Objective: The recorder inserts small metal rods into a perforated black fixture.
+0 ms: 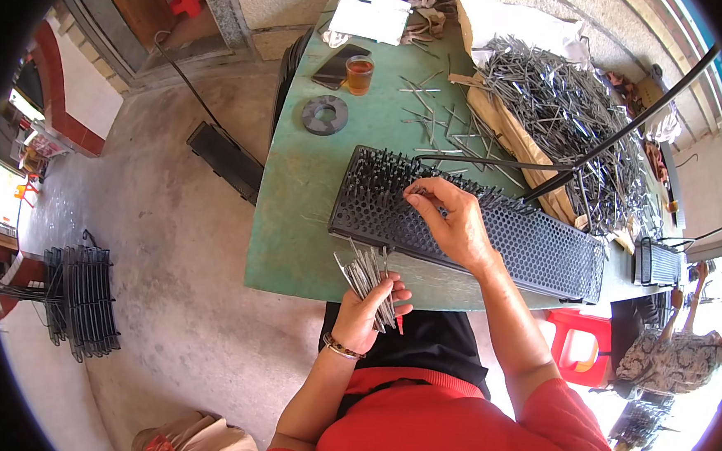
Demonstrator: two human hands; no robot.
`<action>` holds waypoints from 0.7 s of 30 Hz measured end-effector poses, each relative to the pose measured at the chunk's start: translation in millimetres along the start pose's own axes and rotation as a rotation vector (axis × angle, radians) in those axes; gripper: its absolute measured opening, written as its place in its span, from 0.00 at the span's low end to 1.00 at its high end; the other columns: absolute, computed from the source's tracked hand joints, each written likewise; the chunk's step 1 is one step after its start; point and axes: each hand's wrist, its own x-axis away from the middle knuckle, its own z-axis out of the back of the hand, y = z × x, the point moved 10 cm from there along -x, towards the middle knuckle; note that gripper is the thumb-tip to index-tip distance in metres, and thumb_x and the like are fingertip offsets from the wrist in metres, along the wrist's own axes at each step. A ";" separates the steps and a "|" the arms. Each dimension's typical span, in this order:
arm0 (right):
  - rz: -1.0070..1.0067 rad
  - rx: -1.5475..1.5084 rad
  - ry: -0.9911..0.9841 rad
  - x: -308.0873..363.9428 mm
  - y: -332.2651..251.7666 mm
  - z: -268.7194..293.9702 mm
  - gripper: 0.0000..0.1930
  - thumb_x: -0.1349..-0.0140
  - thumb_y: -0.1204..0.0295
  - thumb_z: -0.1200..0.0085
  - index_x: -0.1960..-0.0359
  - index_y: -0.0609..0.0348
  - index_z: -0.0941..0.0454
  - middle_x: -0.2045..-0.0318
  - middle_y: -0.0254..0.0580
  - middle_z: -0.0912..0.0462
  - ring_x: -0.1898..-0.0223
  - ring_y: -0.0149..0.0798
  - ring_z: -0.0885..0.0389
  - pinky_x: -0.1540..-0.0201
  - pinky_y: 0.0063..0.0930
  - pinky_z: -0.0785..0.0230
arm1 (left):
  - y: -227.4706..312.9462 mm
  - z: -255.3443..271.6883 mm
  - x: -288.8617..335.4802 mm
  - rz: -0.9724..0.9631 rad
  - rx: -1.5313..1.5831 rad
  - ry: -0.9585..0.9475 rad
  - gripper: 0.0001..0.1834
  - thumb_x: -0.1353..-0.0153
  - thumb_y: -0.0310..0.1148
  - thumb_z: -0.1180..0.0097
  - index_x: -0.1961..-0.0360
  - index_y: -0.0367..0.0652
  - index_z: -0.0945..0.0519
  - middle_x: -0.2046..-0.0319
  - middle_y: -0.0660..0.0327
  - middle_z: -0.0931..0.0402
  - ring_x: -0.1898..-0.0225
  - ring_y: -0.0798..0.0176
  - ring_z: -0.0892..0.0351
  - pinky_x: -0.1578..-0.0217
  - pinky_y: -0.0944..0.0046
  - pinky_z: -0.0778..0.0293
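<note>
A long black perforated rack point(533, 248) with rows of round holes lies across the near part of the green table. Thin dark rods point(373, 168) stand upright in the holes at its left end and along its far side. My left hand point(370, 302) is closed around a bundle of thin metal rods point(361, 272), just in front of the rack's near edge. Over the rack, my right hand point(452, 219) pinches with thumb and fingertips beside the standing rods. Whatever lies between those fingertips is too small to make out.
A big heap of metal rods point(566, 114) lies on sacking at the far right, with loose rods nearby. A cup of amber drink point(359, 75), a phone point(330, 75) and a dark ring point(325, 115) sit at the table's left. A black bar point(631, 126) slants over the rack.
</note>
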 end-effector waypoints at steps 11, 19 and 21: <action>0.040 0.150 -0.006 -2.0 -6.7 -5.2 0.08 0.40 0.77 0.44 0.59 0.64 0.22 0.67 0.43 0.18 0.66 0.34 0.19 0.63 0.26 0.26 | -2.6 -0.2 -0.8 -0.002 0.002 -0.020 0.10 0.36 0.30 0.48 0.55 0.38 0.25 0.63 0.59 0.23 0.61 0.61 0.20 0.61 0.58 0.19; 0.218 0.278 0.107 2.1 -23.7 -4.0 0.13 0.44 0.78 0.42 0.56 0.60 0.21 0.66 0.43 0.18 0.66 0.42 0.21 0.62 0.31 0.28 | -3.1 0.2 -0.4 -0.004 0.002 -0.022 0.10 0.35 0.29 0.49 0.55 0.37 0.26 0.64 0.58 0.23 0.61 0.61 0.20 0.61 0.58 0.19; 0.250 0.286 0.110 2.9 -26.6 -6.1 0.14 0.45 0.79 0.42 0.56 0.60 0.22 0.67 0.43 0.19 0.65 0.44 0.22 0.61 0.33 0.28 | -3.8 0.5 -0.3 0.002 0.006 -0.018 0.10 0.35 0.29 0.49 0.55 0.37 0.26 0.64 0.58 0.23 0.62 0.61 0.20 0.61 0.58 0.19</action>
